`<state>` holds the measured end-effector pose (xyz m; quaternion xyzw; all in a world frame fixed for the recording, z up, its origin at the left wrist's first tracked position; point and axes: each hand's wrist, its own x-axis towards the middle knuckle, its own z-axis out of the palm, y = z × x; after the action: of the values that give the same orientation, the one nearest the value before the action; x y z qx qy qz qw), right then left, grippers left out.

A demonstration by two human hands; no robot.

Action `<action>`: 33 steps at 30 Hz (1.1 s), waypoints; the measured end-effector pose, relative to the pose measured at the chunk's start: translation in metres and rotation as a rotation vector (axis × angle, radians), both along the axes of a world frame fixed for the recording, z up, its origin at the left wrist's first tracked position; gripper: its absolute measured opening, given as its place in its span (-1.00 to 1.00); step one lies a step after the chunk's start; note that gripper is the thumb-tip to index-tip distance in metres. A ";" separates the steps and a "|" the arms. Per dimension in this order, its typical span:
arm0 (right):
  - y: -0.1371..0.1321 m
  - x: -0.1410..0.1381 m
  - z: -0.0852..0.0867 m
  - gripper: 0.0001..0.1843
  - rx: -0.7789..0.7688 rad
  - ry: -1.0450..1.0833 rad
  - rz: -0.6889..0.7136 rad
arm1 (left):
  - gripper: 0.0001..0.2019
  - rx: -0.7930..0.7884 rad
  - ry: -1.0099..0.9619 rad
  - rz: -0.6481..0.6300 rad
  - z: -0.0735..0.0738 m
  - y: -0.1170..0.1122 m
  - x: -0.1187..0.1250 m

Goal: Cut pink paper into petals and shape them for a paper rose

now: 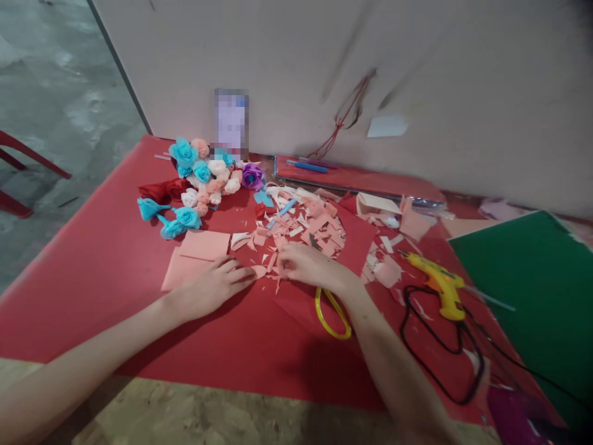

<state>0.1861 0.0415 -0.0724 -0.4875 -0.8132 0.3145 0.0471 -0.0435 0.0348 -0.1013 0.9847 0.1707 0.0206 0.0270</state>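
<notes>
My left hand (217, 285) lies on the red tabletop (222, 352), palm down with its fingers stretched out. Its fingertips touch a small pink paper piece (260, 271). Facing it, my right hand (303, 264) has its fingers curled in among pink paper scraps (328, 232); what they grip, if anything, is hidden. Scissors with yellow handles (333, 314) lie under the right wrist, partly covered. Folded pink paper sheets (199, 247) rest just beyond the left hand.
Blue, pink, white, red and purple paper flowers (188, 217) cluster at the back left. A phone (231, 120), blurred out, leans against the wall. A blue pen (307, 166) lies on a red packet (361, 181). At right are a yellow glue gun (440, 284), its black cord, and a green board (523, 296).
</notes>
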 end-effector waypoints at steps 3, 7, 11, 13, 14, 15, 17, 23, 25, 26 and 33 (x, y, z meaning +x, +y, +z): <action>0.001 0.000 0.006 -0.82 0.016 0.039 -0.064 | -0.65 0.002 -0.002 0.002 0.000 0.000 0.000; 0.002 -0.006 0.011 -0.84 0.062 0.131 -0.217 | -0.65 0.000 -0.003 0.007 -0.001 0.000 0.000; -0.001 -0.016 0.004 -0.90 -0.015 0.265 -0.309 | -0.65 0.010 -0.001 0.005 -0.002 0.000 -0.001; -0.004 -0.020 -0.002 -0.84 -0.078 0.315 -0.344 | -0.65 0.014 -0.006 0.001 -0.002 0.000 -0.001; -0.005 -0.022 -0.005 -0.83 -0.108 0.331 -0.358 | -0.65 0.015 -0.007 0.000 -0.002 0.000 -0.001; -0.006 -0.024 -0.007 -0.84 -0.135 0.344 -0.369 | -0.65 0.017 -0.006 -0.001 -0.002 0.000 -0.001; -0.008 -0.027 -0.011 -0.88 -0.171 0.360 -0.384 | -0.64 0.022 -0.002 0.000 -0.002 0.000 -0.001; -0.009 -0.032 -0.015 -0.90 -0.182 0.364 -0.411 | -0.63 0.028 0.000 -0.007 -0.004 0.000 -0.001; -0.008 -0.033 -0.014 -0.90 -0.189 0.349 -0.426 | -0.64 0.026 -0.003 -0.005 -0.003 0.000 -0.001; -0.008 -0.032 -0.014 -0.90 -0.201 0.341 -0.437 | -0.64 0.026 -0.004 -0.001 -0.003 0.000 -0.001; -0.001 -0.025 -0.013 -0.93 -0.371 0.304 -0.523 | -0.65 0.007 0.001 0.013 -0.001 0.000 -0.001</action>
<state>0.1611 0.0403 -0.0853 -0.6272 -0.5734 0.5031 0.1570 -0.0441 0.0346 -0.1023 0.9837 0.1771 0.0209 0.0232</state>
